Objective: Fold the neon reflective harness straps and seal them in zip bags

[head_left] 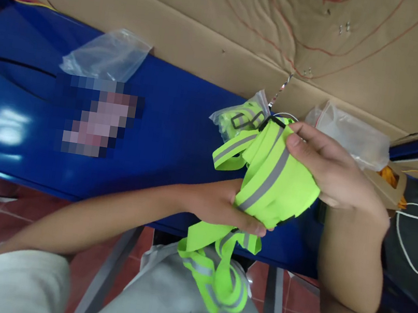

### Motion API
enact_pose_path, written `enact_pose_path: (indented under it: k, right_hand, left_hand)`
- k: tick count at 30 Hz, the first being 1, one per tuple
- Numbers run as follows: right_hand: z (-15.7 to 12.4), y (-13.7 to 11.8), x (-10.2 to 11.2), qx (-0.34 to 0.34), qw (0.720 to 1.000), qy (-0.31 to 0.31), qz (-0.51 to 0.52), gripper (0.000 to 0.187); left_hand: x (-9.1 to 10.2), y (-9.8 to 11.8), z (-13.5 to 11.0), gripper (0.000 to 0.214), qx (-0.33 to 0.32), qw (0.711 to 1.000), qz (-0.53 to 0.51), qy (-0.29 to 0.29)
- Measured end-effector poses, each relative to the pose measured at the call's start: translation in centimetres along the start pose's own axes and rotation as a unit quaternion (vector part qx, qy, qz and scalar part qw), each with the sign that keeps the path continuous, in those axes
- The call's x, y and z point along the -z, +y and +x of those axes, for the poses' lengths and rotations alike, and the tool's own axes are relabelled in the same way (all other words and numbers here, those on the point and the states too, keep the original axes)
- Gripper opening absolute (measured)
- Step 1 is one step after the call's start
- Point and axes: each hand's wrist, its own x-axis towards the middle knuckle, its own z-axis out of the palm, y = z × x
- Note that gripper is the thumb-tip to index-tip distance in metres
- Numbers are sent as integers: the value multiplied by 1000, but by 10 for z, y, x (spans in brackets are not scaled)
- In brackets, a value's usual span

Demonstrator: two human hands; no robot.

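A bundle of neon yellow-green reflective strap [269, 176] with grey stripes is held between my two hands over the table edge. My left hand [230, 209] grips its lower end, thumb across the front and the other fingers hidden behind. At the upper right, my right hand [318, 160] pinches the folded layers with its thumb in front. Loose loops of the strap hang below my left hand in front of my lap. A black buckle shows at the bundle's top. Just behind it lies a clear bag [234, 116] with more yellow-green strap and dark buckles inside.
The blue table [175, 120] meets a brown cardboard-like panel [209, 47] with thin red wires. Clear plastic bags lie at the back left [108, 55] and back right [353, 136]. A white cable [407, 249] curves over a dark surface at right. One patch on the left is pixelated.
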Motion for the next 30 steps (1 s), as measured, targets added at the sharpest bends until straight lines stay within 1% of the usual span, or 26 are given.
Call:
enact_pose_path:
  k: [3,4,6,8,10,12,13,14,15,17,18,19,21,23,25,28,30]
  right_hand:
    - [9,7,1,-26,999,-27,23,32]
    - [13,10,0,-30,999,-41,15,32]
    - [19,18,-1,-35,996,-80,-13,30]
    - [24,25,-5,-18,992,-109,-56,30]
    - [26,27,-8,23,990,-92,-107,30]
    - [22,23,-8,67,983,-55,-161,28]
    - [19,18,-8,81,978,-51,-187,28]
    - [14,13,-8,89,971,-67,-212,31]
    - [9,8,-8,92,962,-100,-237,35]
    - [-1,0,-10,88,943,-161,-277,36]
    - [-4,-1,-12,83,939,-168,-290,39]
    - [-7,-2,-16,77,938,-157,-298,46]
    - [-9,1,-23,66,944,-111,-305,57]
    - [-9,4,-28,56,951,-87,-291,57]
    - [-8,7,-30,57,955,-97,-274,58]
    - [-8,7,-28,100,947,-95,-291,57]
    - [-8,7,-26,120,940,-79,-309,52]
  left_hand:
    - [2,2,-1,28,-24,999,17,20]
    - [3,2,-2,28,-31,999,30,16]
    - [6,2,-2,22,-44,997,68,-2]
    - [8,1,-2,18,-45,995,89,-7]
    - [9,0,-2,19,-37,996,83,9]
    - [9,0,-2,20,-35,996,75,21]
    - [9,0,-2,21,-37,996,73,22]
    - [9,2,-2,21,-42,996,71,24]
    - [10,3,-2,22,-47,996,70,28]
    - [11,7,-2,21,-60,994,80,38]
    - [12,8,-2,20,-69,993,86,45]
    - [14,9,-2,18,-79,992,88,52]
    - [17,8,-1,14,-89,992,69,58]
    - [18,7,0,14,-87,994,30,62]
    - [18,5,1,14,-83,995,13,56]
    - [15,6,1,15,-58,997,21,47]
    - [13,9,0,17,-39,997,18,57]
